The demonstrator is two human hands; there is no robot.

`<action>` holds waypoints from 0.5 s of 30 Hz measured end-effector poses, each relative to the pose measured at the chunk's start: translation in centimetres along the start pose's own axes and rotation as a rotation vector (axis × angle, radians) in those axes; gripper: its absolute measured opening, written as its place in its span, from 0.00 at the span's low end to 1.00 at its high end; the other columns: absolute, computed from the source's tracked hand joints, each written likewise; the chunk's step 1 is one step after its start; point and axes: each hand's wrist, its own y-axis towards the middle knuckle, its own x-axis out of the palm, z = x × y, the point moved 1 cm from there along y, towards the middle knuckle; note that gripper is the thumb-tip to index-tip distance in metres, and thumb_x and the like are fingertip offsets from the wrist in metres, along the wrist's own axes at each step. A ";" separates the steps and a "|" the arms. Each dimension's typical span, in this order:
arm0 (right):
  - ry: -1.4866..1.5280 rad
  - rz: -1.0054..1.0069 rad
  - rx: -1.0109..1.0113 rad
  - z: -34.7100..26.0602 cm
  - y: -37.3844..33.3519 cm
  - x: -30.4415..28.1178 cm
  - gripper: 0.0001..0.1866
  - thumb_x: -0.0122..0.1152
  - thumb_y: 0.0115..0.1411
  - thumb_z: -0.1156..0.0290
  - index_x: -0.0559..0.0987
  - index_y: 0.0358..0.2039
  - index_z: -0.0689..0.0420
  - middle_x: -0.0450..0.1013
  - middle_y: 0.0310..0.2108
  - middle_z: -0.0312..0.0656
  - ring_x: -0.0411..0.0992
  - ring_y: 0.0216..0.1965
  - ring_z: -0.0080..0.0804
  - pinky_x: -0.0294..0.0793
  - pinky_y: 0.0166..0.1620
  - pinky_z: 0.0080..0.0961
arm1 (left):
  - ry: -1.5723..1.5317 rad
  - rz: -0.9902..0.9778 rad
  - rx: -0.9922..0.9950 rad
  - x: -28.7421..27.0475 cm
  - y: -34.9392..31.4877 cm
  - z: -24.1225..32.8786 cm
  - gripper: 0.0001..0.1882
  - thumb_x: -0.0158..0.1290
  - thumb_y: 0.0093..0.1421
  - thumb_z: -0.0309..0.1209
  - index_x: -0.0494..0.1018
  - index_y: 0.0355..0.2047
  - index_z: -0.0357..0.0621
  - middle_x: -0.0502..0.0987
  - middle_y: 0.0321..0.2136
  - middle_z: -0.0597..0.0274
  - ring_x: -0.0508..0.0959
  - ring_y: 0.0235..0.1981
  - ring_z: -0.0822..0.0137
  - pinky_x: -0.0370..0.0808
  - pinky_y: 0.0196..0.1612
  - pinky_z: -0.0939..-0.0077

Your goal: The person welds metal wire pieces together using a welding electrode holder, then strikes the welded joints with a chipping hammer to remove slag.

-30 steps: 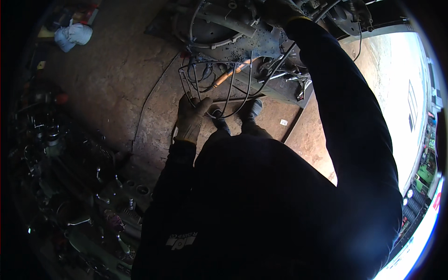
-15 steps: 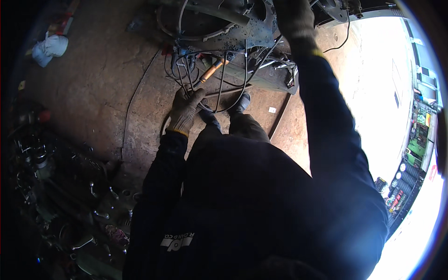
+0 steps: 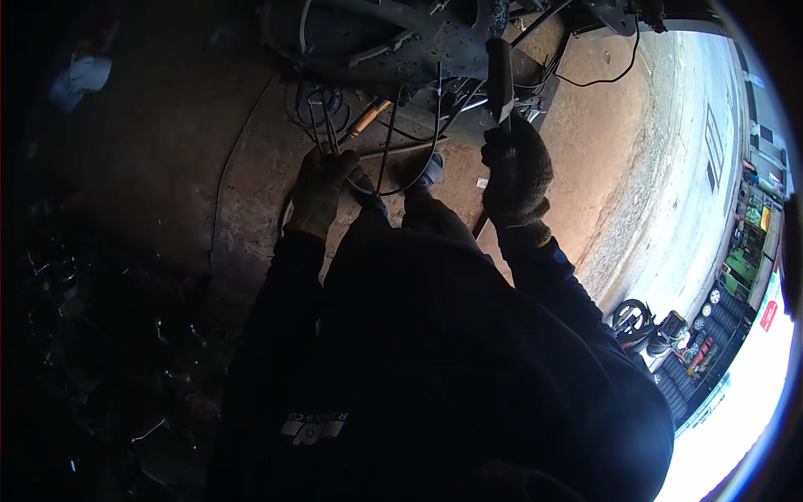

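My gloved left hand [image 3: 320,186] is closed on thin dark cable [image 3: 328,125] that rises from its fingers toward the metal frame. More of the cable hangs in a loop to its right. An orange-handled tool [image 3: 369,118] is just beyond that hand, apart from the fingers. My gloved right hand [image 3: 519,171] is closed at the near end of a dark, handle-shaped tool [image 3: 499,74], which points away from me. The tool's exact kind is too dark to make out. Ahead of both hands stands the dark metal frame [image 3: 410,60] with a curved rim.
Mixed metal parts [image 3: 159,376] lie in shadow at the left. A pale cloth bundle [image 3: 88,75] is on the floor at far left, and a thin cable [image 3: 220,188] crosses it. Outside at right are a motorcycle [image 3: 633,322] and stacked tyres [image 3: 677,372].
My right hand has come back from the frame toward me, with the handle-shaped tool now visible in it. My left hand stays on the cable. The picture has darkened indoors.
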 end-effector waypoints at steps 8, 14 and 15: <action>-0.010 -0.136 0.374 1.0 -0.2 1.5 0.17 0.60 0.67 0.59 0.76 0.47 0.60 0.72 0.24 0.33 0.73 0.22 0.23 0.72 0.21 0.22 | 0.273 -0.007 0.042 0.2 1.9 -2.8 0.20 0.67 0.54 0.39 0.71 0.37 0.41 0.71 0.27 0.71 0.71 0.28 0.78 0.72 0.34 0.77; -0.027 -0.240 0.157 1.2 -1.2 1.9 0.16 0.54 0.69 0.59 0.76 0.47 0.59 0.74 0.24 0.34 0.72 0.22 0.21 0.71 0.24 0.22 | 0.283 -0.007 0.056 -0.4 3.0 -7.3 0.31 0.70 0.51 0.43 0.70 0.45 0.38 0.76 0.29 0.67 0.76 0.33 0.75 0.74 0.37 0.77; -0.046 -0.269 0.138 1.6 -1.6 2.2 0.16 0.53 0.70 0.59 0.76 0.47 0.59 0.74 0.24 0.35 0.72 0.22 0.21 0.71 0.25 0.23 | 0.279 -0.011 0.057 -0.2 3.1 -7.6 0.31 0.70 0.51 0.43 0.70 0.45 0.38 0.76 0.29 0.67 0.76 0.33 0.75 0.74 0.37 0.77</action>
